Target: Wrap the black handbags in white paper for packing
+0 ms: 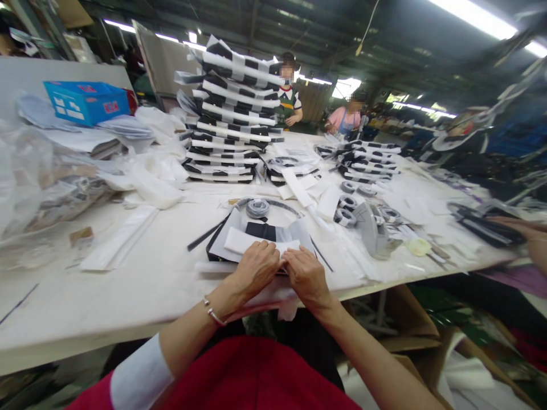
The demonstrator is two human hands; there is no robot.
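In front of me a black bag (216,250) lies flat on the table, partly covered with pale tissue and a folded white foam sheet (239,241). My left hand (258,265) is closed over the sheet's near edge, fingers bent. Beside it, my right hand (306,279) pinches the same white wrapping, and the fingertips of both hands almost meet. What exactly lies beneath the fingers is hidden. Just behind the bag sits a grey wrapped strap coil (257,208), with a longer strap curving around it.
A tall stack of wrapped black bags (231,125) stands at the back, a lower stack (367,159) to its right. Strap rolls (345,217) and a tape dispenser (372,228) sit at right. A blue box (86,102) and plastic wrap are at left. A co-worker's hand (519,228) reaches in at right.
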